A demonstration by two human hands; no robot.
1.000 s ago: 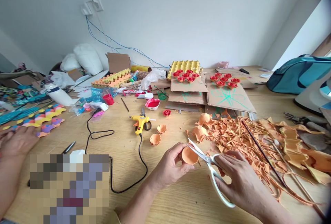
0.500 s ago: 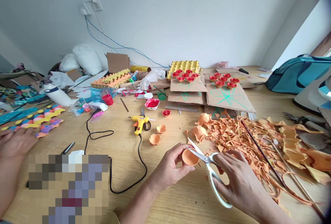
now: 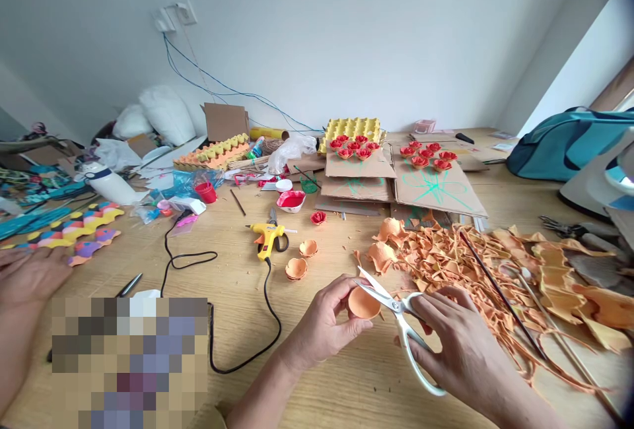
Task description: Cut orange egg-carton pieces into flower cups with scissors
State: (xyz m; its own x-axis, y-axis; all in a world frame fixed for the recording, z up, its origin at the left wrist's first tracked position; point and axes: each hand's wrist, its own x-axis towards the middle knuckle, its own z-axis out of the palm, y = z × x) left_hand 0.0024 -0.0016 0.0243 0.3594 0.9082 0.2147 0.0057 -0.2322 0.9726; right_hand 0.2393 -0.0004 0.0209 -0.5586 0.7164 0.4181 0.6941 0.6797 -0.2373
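Observation:
Between the thumb and fingers of my left hand (image 3: 324, 317) is an orange egg-carton cup (image 3: 364, 303), its hollow side turned up toward me. My right hand (image 3: 458, 340) grips white-handled scissors (image 3: 413, 350) by the loops. Their parted blades lie across the cup's far rim, near my left fingertips. Left of my hands sit two trimmed orange cups (image 3: 296, 268), and beyond them a red paper-pulp flower (image 3: 318, 218). A yellow glue gun (image 3: 269, 237) lies beside them, over a pair of dark-handled scissors.
Orange carton scraps (image 3: 450, 264) are heaped to the right, crossed by thin sticks. Red flowers stand on cardboard sheets (image 3: 436, 185) behind. A dish of red paint (image 3: 290, 200) is mid-table. The glue gun's black cord (image 3: 247, 362) loops leftward. Another person's hand (image 3: 34, 277) rests at far left.
The view has shifted very slightly. Both hands, the cup and the scissors stay in nearly the same place, with the blades still parted at the rim.

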